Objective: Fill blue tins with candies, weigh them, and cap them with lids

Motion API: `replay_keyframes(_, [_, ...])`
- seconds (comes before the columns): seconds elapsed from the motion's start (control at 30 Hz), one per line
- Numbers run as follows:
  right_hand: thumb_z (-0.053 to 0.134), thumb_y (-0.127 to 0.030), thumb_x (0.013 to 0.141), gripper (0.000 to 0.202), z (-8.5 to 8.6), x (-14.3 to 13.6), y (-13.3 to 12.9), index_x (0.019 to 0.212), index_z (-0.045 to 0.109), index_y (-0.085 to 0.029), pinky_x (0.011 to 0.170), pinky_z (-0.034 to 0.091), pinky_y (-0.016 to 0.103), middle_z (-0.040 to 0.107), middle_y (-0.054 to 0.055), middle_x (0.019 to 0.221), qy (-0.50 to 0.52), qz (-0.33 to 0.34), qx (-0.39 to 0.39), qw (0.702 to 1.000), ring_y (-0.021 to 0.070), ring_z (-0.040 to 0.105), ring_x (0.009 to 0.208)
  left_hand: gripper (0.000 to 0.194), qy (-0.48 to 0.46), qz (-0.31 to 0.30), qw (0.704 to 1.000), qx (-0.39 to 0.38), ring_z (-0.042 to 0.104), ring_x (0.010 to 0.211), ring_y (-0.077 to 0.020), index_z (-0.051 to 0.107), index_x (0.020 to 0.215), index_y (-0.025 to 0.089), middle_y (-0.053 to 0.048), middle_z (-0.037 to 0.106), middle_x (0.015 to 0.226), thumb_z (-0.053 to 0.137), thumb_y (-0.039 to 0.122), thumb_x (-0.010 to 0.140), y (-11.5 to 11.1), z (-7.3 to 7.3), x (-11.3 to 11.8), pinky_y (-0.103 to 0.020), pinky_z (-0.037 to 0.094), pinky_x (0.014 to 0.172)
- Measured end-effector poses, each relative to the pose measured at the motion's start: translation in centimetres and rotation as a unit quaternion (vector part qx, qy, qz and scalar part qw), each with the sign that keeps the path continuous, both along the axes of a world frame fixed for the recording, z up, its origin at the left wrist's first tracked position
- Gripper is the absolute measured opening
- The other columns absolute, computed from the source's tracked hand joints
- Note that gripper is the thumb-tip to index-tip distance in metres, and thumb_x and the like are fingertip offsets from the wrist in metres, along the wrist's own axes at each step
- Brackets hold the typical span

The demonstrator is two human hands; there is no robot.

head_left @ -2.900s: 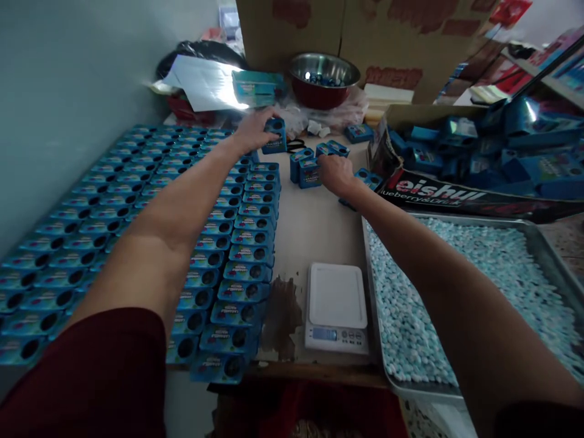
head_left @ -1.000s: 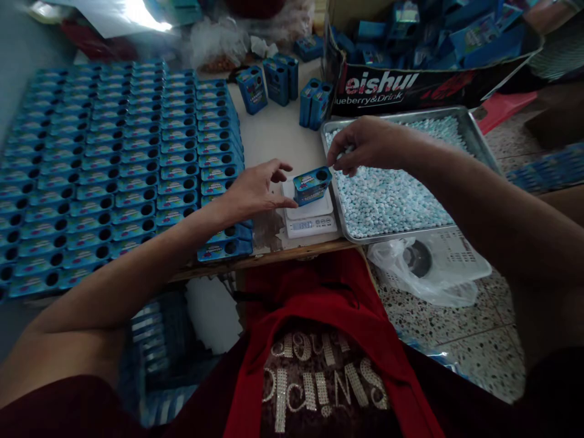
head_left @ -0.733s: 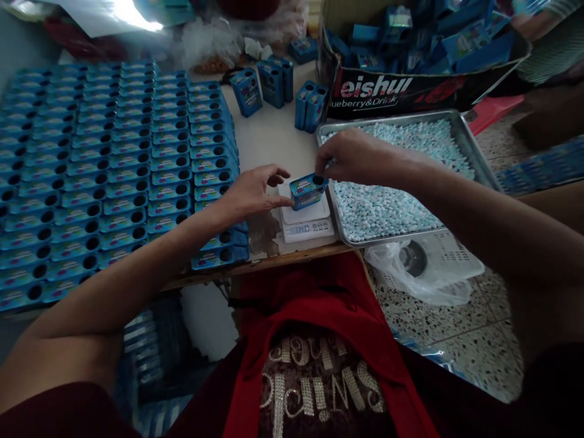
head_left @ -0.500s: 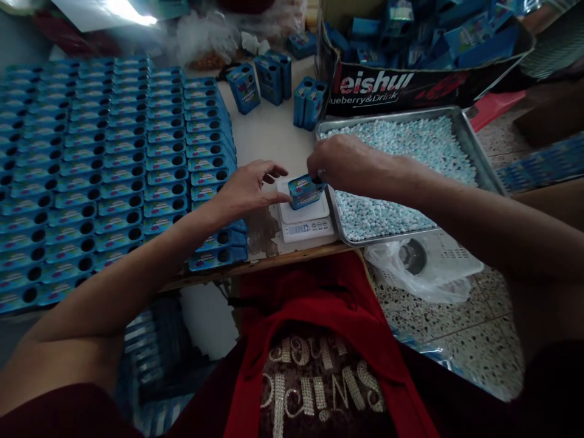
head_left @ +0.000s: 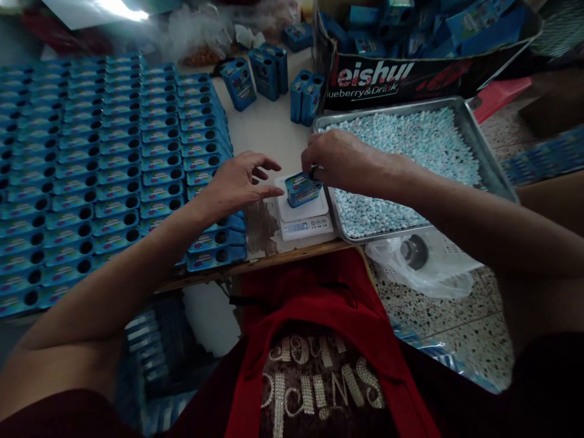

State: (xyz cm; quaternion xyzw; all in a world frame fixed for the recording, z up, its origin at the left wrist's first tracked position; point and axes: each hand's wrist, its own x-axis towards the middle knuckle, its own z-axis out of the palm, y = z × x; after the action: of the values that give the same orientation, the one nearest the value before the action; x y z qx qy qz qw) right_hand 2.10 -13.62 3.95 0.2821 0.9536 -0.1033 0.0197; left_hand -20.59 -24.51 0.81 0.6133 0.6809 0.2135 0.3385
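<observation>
Blue box (head_left: 302, 192) is sitting on scale (head_left: 312, 210); L hand (head_left: 235, 182) is hovering just beside, fingers wide apart, empty; R hand (head_left: 337, 161) is hanging over box top, fingertips bunched, hold unclear. Tray (head_left: 495, 176) is holding pale blue/wht pellets (head_left: 374, 213); carton (head_left: 356, 100) w/ more boxes (head_left: 477, 24) is reading "eishul". Box rows (head_left: 157, 157) are filling table (head_left: 269, 137) L side.

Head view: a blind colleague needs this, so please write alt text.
A person's right hand is at a blue box on a white scale, the left hand open nearby. Rows of similar boxes fill the left; a tray of pale pellets lies right.
</observation>
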Motion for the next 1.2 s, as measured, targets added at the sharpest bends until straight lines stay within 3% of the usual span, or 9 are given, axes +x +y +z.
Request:
replay_keyframes(0.1, [0.079, 0.0, 0.095, 0.027, 0.8, -0.1, -0.5, 0.111, 0.093, -0.017, 0.096, 0.058, 0.041, 0.09, 0.015, 0.121, -0.011, -0.023, 0.002, 1.0, 0.0332, 0.084, 0.113, 0.047, 0.001, -0.002, 1.0, -0.002, 0.081, 0.13, -0.0382, 0.085, 0.125, 0.027, -0.011, 0.082, 0.144, 0.095, 0.042, 0.082, 0.1, 0.2, 0.0, -0.047, 0.068, 0.107])
replay_keyframes(0.23, [0.08, -0.013, 0.101, 0.02, 0.6, 2.0, 0.8, 0.114, 0.092, -0.022, 0.093, 0.057, 0.041, 0.09, 0.011, 0.12, 0.113, -0.079, -0.016, 0.99, 0.0303, 0.082, 0.105, 0.052, -0.007, -0.002, 1.0, 0.004, 0.08, 0.128, -0.0385, 0.086, 0.121, 0.028, -0.009, 0.084, 0.139, 0.098, 0.054, 0.078, 0.3, 0.7, -0.3, -0.048, 0.068, 0.106])
replay_keyframes(0.37, [0.084, -0.028, 0.102, 0.017, -2.4, 7.9, 2.9, 0.118, 0.091, -0.026, 0.094, 0.056, 0.043, 0.088, 0.009, 0.115, 0.065, -0.139, -0.031, 0.988, 0.0322, 0.08, 0.106, 0.066, -0.02, 0.006, 1.0, 0.01, 0.078, 0.123, -0.0386, 0.086, 0.12, 0.027, -0.008, 0.086, 0.128, 0.097, 0.074, 0.075, 0.1, 1.5, -1.2, -0.053, 0.066, 0.109])
replay_keyframes(0.53, [0.089, -0.037, 0.098, 0.047, -8.1, 14.5, 1.7, 0.143, 0.085, -0.029, 0.09, 0.058, 0.041, 0.086, 0.013, 0.136, -0.152, -0.076, -0.027, 0.985, 0.0376, 0.078, 0.123, 0.067, -0.009, 0.015, 1.0, 0.021, 0.078, 0.116, -0.0368, 0.088, 0.118, 0.024, -0.01, 0.086, 0.116, 0.094, 0.074, 0.074, 0.5, 1.9, -1.4, -0.052, 0.064, 0.104])
replay_keyframes(0.63, [0.077, -0.026, 0.1, 0.041, -9.8, 15.4, 1.1, 0.14, 0.085, -0.024, 0.085, 0.056, 0.039, 0.083, 0.016, 0.139, -0.131, -0.071, 0.003, 0.989, 0.0363, 0.079, 0.121, 0.058, 0.008, -0.004, 1.0, 0.028, 0.079, 0.114, -0.0348, 0.089, 0.119, 0.022, -0.01, 0.087, 0.116, 0.091, 0.06, 0.076, 1.3, 2.0, -0.1, -0.049, 0.064, 0.101])
replay_keyframes(0.73, [0.075, -0.018, 0.095, 0.025, -9.9, 15.3, 2.2, 0.118, 0.087, -0.021, 0.078, 0.052, 0.036, 0.085, 0.012, 0.11, -0.042, -0.14, -0.06, 0.987, 0.0278, 0.077, 0.094, 0.052, 0.049, -0.013, 0.998, 0.046, 0.08, 0.117, -0.0344, 0.089, 0.122, 0.023, -0.009, 0.087, 0.121, 0.093, 0.051, 0.078, 2.0, 2.4, 1.1, -0.048, 0.065, 0.105])
replay_keyframes(0.83, [0.079, -0.026, 0.097, 0.013, -9.5, 15.5, 3.6, 0.109, 0.084, -0.022, 0.064, 0.045, 0.032, 0.072, 0.004, 0.078, 0.111, -0.259, -0.252, 0.926, 0.019, 0.062, 0.067, 0.047, 0.076, -0.003, 0.995, 0.06, 0.08, 0.124, -0.0359, 0.089, 0.122, 0.026, -0.009, 0.087, 0.127, 0.096, 0.049, 0.082, 2.3, 2.9, 1.2, -0.048, 0.065, 0.109])
replay_keyframes(1.0, [0.1, -0.034, 0.088, 0.025, -9.6, 16.0, 3.4, 0.099, 0.081, -0.022, 0.052, 0.038, 0.022, 0.065, 0.001, 0.076, 0.269, -0.371, -0.503, 0.733, 0.0108, 0.051, 0.062, 0.042, 0.057, 0.015, 0.998, 0.029, 0.081, 0.117, -0.0366, 0.088, 0.117, 0.031, -0.008, 0.088, 0.113, 0.099, 0.049, 0.081, 2.6, 2.8, 0.1, -0.047, 0.068, 0.103])
replay_keyframes(1.2, [0.107, -0.026, 0.083, 0.034, -8.6, 14.3, 2.6, 0.099, 0.077, -0.021, 0.058, 0.048, 0.018, 0.066, -0.001, 0.079, 0.334, -0.364, -0.57, 0.657, 0.0092, 0.058, 0.067, 0.052, 0.039, 0.003, 0.999, 0.024, 0.082, 0.121, -0.0355, 0.088, 0.121, 0.031, -0.008, 0.089, 0.119, 0.102, 0.051, 0.075, 3.9, 1.8, 0.3, -0.044, 0.067, 0.103])
